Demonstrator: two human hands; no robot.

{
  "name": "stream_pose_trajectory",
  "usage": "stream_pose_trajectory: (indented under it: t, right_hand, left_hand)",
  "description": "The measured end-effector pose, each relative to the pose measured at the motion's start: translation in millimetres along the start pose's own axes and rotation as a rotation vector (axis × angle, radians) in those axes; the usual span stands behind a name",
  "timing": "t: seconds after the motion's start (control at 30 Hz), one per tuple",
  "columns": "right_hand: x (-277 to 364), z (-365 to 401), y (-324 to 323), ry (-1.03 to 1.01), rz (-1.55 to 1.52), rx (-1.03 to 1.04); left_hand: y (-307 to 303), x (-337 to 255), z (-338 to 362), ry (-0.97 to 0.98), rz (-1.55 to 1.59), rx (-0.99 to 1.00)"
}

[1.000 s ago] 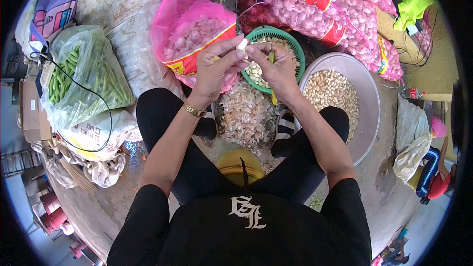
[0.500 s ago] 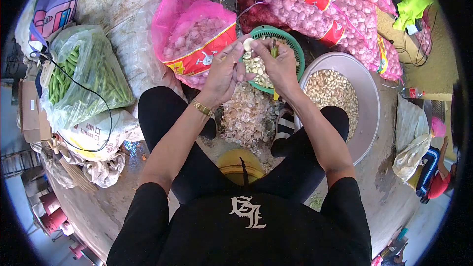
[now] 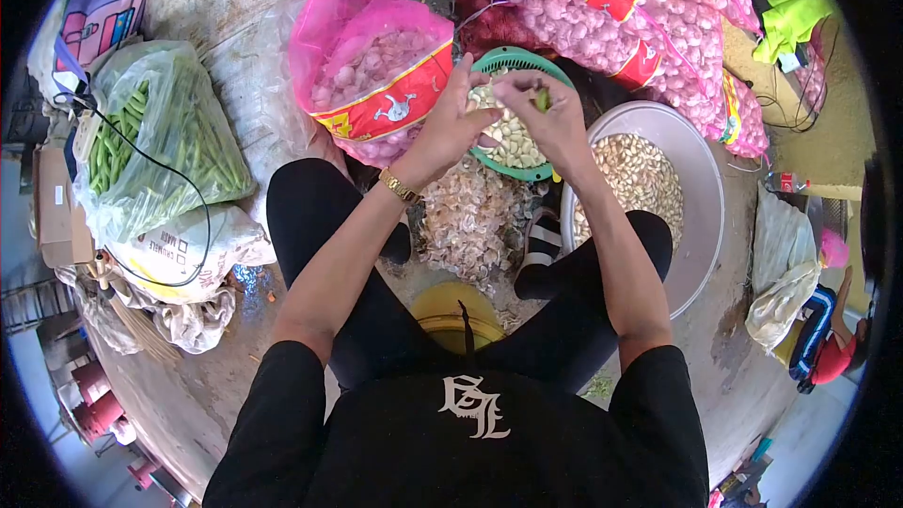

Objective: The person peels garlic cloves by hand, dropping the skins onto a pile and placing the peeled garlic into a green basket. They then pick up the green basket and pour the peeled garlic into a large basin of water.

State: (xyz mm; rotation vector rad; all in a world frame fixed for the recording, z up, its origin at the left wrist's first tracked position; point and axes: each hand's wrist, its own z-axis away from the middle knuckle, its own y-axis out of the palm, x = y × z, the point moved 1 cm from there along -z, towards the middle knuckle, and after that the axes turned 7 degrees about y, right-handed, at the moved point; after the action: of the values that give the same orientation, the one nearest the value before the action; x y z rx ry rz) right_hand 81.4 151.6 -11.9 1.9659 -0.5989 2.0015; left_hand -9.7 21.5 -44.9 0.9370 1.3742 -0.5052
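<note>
My left hand (image 3: 456, 122) hovers over the left side of the green basket (image 3: 566, 85), fingers spread and nothing visible in them. Close beside it, my right hand (image 3: 550, 122) is curled around a small green tool (image 3: 543, 99), mostly hidden by the fingers. Peeled garlic cloves (image 3: 511, 143) fill the basket under both hands. In front of my feet lies a heap of papery garlic skins (image 3: 470, 216).
A pink mesh sack of garlic (image 3: 376, 66) stands open at left, with more garlic sacks (image 3: 649, 28) behind. A wide basin (image 3: 701, 216) of cloves is by my right knee. Bagged green pods (image 3: 169, 132) lie far left. Another person (image 3: 832, 348) is at far right.
The pale clove held between my fingertips is no longer seen there. My left hand has opened, and my right hand has shifted slightly right.
</note>
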Motion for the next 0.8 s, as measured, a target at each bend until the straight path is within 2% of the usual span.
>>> stream_pose_trajectory:
  t: [0.1, 0.2, 0.27, 0.33, 0.4, 0.5, 0.6, 0.67, 0.7, 0.77, 0.8]
  right_hand:
    - [0.3, 4.1, 6.0, -0.072, 0.128, 0.121]
    - [4.6, 3.5, 9.3, -0.160, 0.220, 0.171]
    - [0.0, 2.8, 7.3, 0.062, 0.010, 0.181]
    - [-4.1, -1.2, 3.6, 0.057, 0.022, 0.117]
    - [-4.7, -2.8, 2.9, 0.049, 0.029, 0.060]
    - [0.0, -0.5, 4.8, 0.039, 0.050, 0.071]
    - [11.2, 1.4, 4.0, 0.142, 0.090, 0.054]
    - [11.6, -0.3, -0.5, 0.412, -0.191, 0.155]
    - [8.7, -1.3, 0.0, 0.412, -0.191, 0.155]
    - [1.7, -2.8, 0.9, 0.086, 0.118, 0.188]
    - [-0.1, -3.5, 0.9, 0.087, 0.118, 0.189]
  left_hand:
    - [-3.5, -0.7, 4.6, -0.015, -0.029, 0.115]
    - [-1.5, -2.6, 8.7, 0.080, -0.065, 0.024]
    - [-8.7, -12.5, 12.3, 0.022, -0.028, 0.033]
    - [-9.4, -27.3, 15.6, -0.038, 0.012, 0.045]
    - [-10.9, -37.0, 19.0, -0.145, 0.162, -0.123]
    - [-14.2, -35.8, 19.8, -0.172, 0.201, -0.165]
    - [-15.1, -42.0, 19.5, -0.204, 0.324, -0.122]
    - [-18.0, -42.7, 17.7, -0.211, 0.383, -0.103]
    - [-18.4, -43.1, 17.1, -0.220, 0.442, -0.082]
    - [-16.4, -44.7, 17.7, -0.221, 0.455, -0.063]
    - [-15.4, -45.2, 18.2, -0.222, 0.467, -0.046]
